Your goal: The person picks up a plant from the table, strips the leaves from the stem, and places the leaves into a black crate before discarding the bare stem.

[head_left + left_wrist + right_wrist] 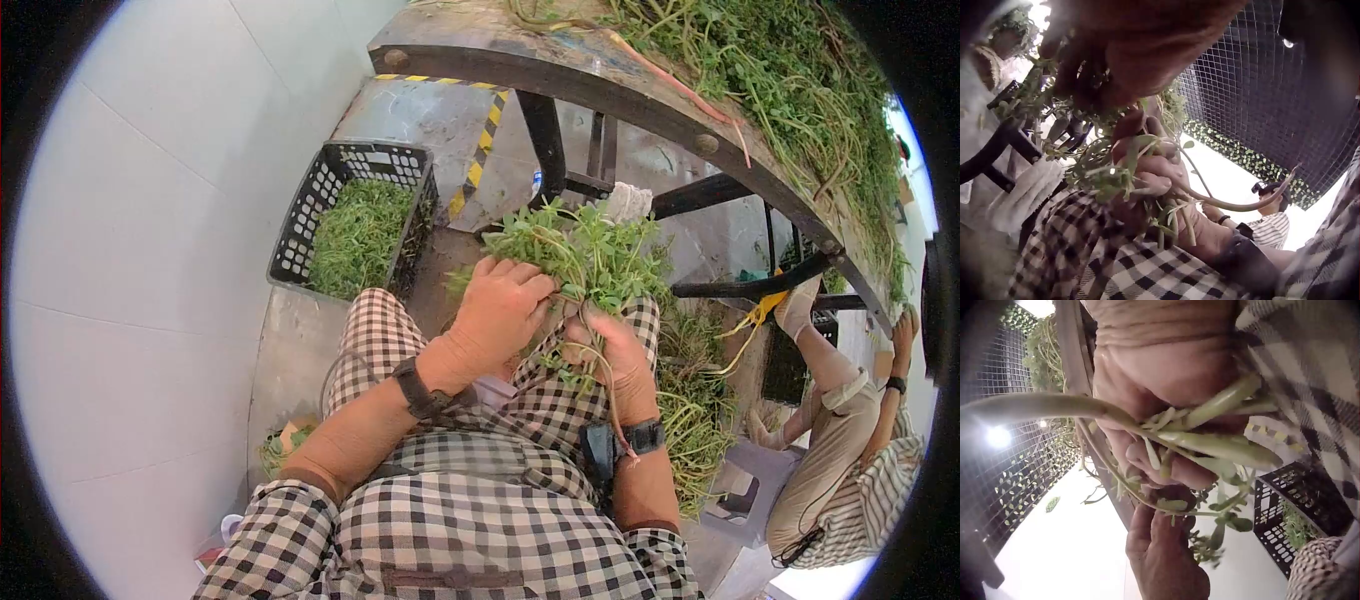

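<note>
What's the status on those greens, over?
Right hand gripping leafy bunch by its stems. Left hand holding it too. Long stem trailing across right wrist.

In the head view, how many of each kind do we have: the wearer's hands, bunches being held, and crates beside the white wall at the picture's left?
Left hand and right hand: 2
Held bunch of greens: 1
Black crate: 1
Total: 4

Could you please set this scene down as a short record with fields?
Right hand: grips a bunch of leafy stems
Left hand: fingers bent on the same bunch
Crate: black, perforated, on the floor, with cut greens inside
Table: wooden top, with heaped plants
Other person: at the head view's right, in a striped top
</note>
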`<act>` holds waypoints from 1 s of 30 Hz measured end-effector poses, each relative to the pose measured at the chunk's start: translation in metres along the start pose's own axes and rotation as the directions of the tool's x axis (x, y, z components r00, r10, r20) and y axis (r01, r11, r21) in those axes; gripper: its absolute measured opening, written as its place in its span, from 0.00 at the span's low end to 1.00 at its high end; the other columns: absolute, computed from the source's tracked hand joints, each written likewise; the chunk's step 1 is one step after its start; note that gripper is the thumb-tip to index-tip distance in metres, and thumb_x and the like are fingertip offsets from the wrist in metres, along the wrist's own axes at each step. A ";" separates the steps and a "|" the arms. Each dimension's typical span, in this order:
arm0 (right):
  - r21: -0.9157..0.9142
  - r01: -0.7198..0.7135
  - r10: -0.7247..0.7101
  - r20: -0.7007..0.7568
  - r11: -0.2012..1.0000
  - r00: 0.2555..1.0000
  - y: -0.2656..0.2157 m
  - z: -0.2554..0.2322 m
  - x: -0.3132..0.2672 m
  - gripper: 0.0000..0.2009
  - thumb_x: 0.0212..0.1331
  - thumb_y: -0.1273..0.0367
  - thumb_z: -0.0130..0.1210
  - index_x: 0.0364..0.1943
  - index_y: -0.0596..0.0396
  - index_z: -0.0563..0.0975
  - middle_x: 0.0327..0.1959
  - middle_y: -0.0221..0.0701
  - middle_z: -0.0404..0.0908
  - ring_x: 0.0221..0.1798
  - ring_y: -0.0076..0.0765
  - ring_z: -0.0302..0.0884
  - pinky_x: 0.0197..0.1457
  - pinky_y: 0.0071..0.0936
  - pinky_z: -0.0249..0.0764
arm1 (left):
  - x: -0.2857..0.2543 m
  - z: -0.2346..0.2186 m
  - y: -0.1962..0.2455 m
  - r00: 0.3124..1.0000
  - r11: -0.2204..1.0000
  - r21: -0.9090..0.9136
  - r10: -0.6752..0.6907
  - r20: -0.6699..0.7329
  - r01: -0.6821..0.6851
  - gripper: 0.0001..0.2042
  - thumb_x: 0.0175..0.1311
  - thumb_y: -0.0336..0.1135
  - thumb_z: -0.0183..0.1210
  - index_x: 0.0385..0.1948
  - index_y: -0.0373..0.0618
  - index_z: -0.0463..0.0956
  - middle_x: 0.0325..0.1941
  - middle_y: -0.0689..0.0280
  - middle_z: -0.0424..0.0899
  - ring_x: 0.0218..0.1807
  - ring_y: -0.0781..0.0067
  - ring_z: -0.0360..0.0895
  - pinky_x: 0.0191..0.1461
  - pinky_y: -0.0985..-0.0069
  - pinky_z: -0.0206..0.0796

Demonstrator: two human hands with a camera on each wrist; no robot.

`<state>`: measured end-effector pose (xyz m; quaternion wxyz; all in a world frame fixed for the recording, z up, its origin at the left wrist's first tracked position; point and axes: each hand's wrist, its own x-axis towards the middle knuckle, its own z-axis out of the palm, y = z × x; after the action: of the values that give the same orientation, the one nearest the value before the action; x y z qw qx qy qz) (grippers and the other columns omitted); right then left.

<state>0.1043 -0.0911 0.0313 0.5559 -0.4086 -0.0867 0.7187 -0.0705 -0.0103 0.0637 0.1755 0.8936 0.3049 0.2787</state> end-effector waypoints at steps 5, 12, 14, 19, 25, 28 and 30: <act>-0.003 -0.019 0.019 0.073 1.000 0.997 0.004 -0.014 0.010 0.19 0.49 0.66 0.58 0.46 0.56 0.71 0.38 0.31 0.77 0.32 0.28 0.73 0.26 0.24 0.70 | -0.012 0.001 -0.008 0.999 0.997 0.073 -0.027 0.030 0.025 0.06 0.49 0.30 0.54 0.30 0.44 0.73 0.31 0.63 0.76 0.38 0.62 0.72 0.49 0.64 0.58; -0.246 -0.033 0.020 -0.054 0.969 0.998 -0.003 -0.008 0.013 0.23 0.48 0.61 0.59 0.46 0.61 0.73 0.40 0.34 0.77 0.38 0.28 0.73 0.31 0.24 0.72 | -0.019 0.005 -0.010 0.993 0.997 0.032 -0.075 0.090 0.073 0.05 0.50 0.29 0.51 0.28 0.43 0.72 0.25 0.59 0.75 0.34 0.58 0.74 0.43 0.66 0.62; -0.229 -0.055 0.047 -0.041 0.972 0.998 -0.003 -0.013 0.016 0.22 0.48 0.62 0.59 0.45 0.61 0.74 0.39 0.32 0.77 0.40 0.28 0.73 0.31 0.25 0.72 | -0.019 0.008 -0.012 0.991 0.996 0.035 -0.088 0.101 0.085 0.05 0.50 0.29 0.50 0.28 0.42 0.72 0.24 0.58 0.74 0.31 0.56 0.74 0.39 0.65 0.64; -0.272 -0.039 0.027 -0.050 0.962 0.998 0.000 -0.005 0.012 0.16 0.51 0.67 0.56 0.43 0.59 0.73 0.31 0.28 0.75 0.31 0.24 0.71 0.25 0.19 0.67 | -0.019 0.022 -0.021 0.954 0.933 -0.197 -0.296 0.051 0.300 0.07 0.51 0.29 0.46 0.28 0.39 0.72 0.20 0.57 0.71 0.24 0.61 0.72 0.29 0.66 0.64; -0.246 -0.014 0.019 0.016 0.969 1.000 -0.001 0.011 0.012 0.11 0.54 0.70 0.53 0.40 0.58 0.72 0.24 0.26 0.71 0.23 0.21 0.68 0.19 0.18 0.62 | -0.011 0.029 -0.032 0.532 0.006 -0.739 -0.698 0.479 0.673 0.07 0.55 0.29 0.43 0.29 0.42 0.71 0.19 0.67 0.69 0.18 0.75 0.63 0.22 0.76 0.57; -0.221 -0.016 0.018 0.009 0.975 1.000 -0.004 0.008 0.011 0.11 0.54 0.69 0.54 0.40 0.57 0.71 0.22 0.25 0.69 0.22 0.21 0.66 0.18 0.19 0.61 | -0.013 0.012 -0.047 0.450 -0.220 -0.863 -0.780 0.436 0.455 0.07 0.58 0.31 0.44 0.29 0.43 0.72 0.21 0.68 0.70 0.16 0.79 0.61 0.18 0.79 0.54; -0.215 0.000 -0.004 -0.016 0.977 1.000 -0.003 0.005 0.013 0.11 0.54 0.69 0.54 0.40 0.57 0.71 0.24 0.25 0.70 0.23 0.21 0.66 0.19 0.20 0.62 | -0.014 -0.001 -0.039 0.576 -0.104 -0.815 -0.657 0.487 0.570 0.07 0.59 0.31 0.45 0.29 0.42 0.72 0.21 0.69 0.71 0.17 0.79 0.63 0.18 0.79 0.54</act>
<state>0.1027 -0.0770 0.0296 0.5097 -0.4723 -0.1599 0.7011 -0.0979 0.0098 0.0402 0.7559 0.3442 0.4577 0.3171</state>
